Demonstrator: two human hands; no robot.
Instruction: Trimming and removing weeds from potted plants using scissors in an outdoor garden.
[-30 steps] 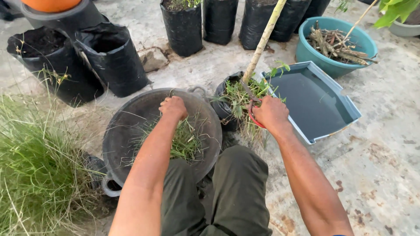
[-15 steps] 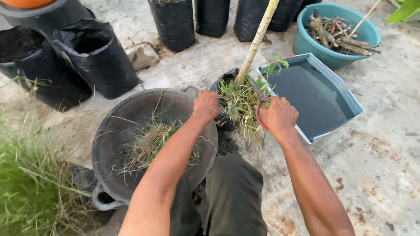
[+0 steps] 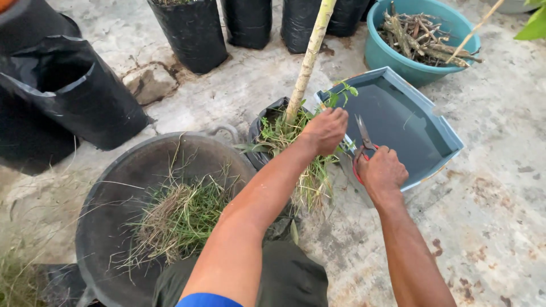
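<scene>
My left hand [image 3: 325, 129] reaches across and grips a tuft of weeds [image 3: 287, 132] growing in a small black plant bag [image 3: 263, 126] with a pale upright stem [image 3: 307, 61]. My right hand [image 3: 382, 171] is closed on red-handled scissors [image 3: 363, 143], blades pointing up, just right of the bag. A big black basin [image 3: 116, 193] at my left holds a pile of cut grass [image 3: 182, 219].
A grey-blue tray [image 3: 398, 122] lies right of the bag, a teal bowl of dry sticks [image 3: 418, 37] behind it. Black grow bags [image 3: 193, 31] line the back and left [image 3: 74, 94]. The ground is rough concrete [image 3: 489, 216]. My knees are at the bottom.
My left hand left the basin, where it dropped grass, and swung right onto the weeds in the bag. My right hand with the scissors drew back to the right. The view shifted.
</scene>
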